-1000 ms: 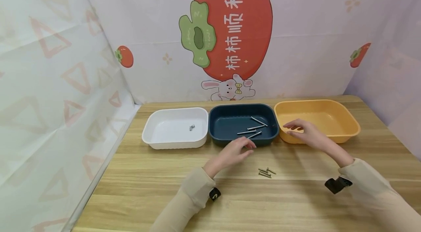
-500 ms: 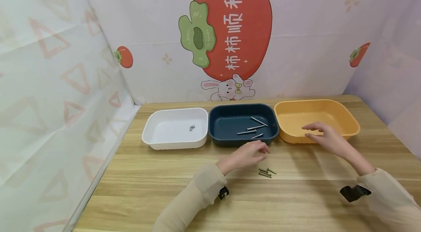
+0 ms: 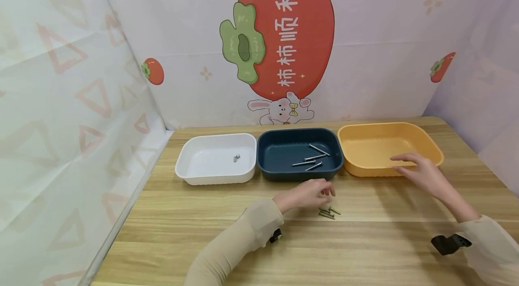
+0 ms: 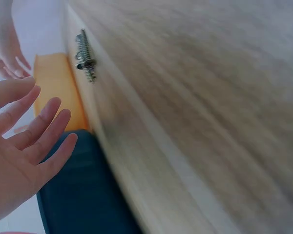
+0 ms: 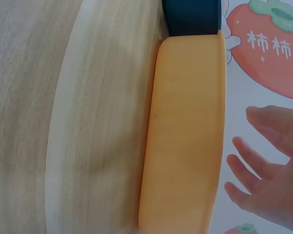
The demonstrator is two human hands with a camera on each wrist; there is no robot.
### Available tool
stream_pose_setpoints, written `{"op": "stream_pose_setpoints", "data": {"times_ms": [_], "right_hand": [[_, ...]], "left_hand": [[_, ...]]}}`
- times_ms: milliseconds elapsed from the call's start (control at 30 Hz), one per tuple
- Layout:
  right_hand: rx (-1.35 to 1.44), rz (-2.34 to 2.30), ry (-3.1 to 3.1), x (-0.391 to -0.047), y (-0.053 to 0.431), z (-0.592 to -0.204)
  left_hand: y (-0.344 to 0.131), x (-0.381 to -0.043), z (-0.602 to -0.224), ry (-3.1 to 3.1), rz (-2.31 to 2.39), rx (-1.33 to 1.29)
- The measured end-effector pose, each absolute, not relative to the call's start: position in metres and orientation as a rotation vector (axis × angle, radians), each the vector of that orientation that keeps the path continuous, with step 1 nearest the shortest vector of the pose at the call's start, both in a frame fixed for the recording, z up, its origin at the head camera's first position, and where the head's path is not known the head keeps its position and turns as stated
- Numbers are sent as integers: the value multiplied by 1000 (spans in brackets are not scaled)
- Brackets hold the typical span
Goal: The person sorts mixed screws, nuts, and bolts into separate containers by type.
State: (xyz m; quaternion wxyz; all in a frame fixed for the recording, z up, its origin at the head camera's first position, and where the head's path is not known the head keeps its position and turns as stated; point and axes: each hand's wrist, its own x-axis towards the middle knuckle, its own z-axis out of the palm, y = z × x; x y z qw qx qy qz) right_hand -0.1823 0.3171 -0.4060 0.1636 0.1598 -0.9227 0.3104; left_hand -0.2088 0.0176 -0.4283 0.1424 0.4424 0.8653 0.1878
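Observation:
My left hand [image 3: 306,194] hovers just behind a small pile of brassy screws [image 3: 326,213] on the table, its fingers loosely bent with nothing between them. In the left wrist view the fingers of that hand [image 4: 31,131] are spread apart, and the screws [image 4: 85,56] lie beyond them. My right hand [image 3: 423,174] hangs over the front rim of the yellow tray [image 3: 383,171], thumb and fingers apart and holding nothing. The right wrist view shows its fingers [image 5: 256,170] relaxed above the tray wall. Several long silver nails [image 3: 310,160] lie in the dark blue tray [image 3: 279,176].
A white tray [image 3: 220,179] with a few small metal pieces [image 3: 236,158] stands left of the blue one. The three trays form a row along the back of the wooden table [image 3: 194,223]. Printed cloth [image 3: 365,83] hangs behind and at the sides.
My left hand has moved right and toward me, from the blue tray's front edge to the screw pile. The right hand has drifted right along the yellow tray.

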Motion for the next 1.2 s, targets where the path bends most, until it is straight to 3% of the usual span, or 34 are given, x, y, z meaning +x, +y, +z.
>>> {"op": "stream_pose_setpoints", "data": {"times_ms": [1200], "right_hand": [[484, 998, -2458, -182, 341, -426]], "left_hand": [[28, -213, -444, 2336, 490, 1341]]}}
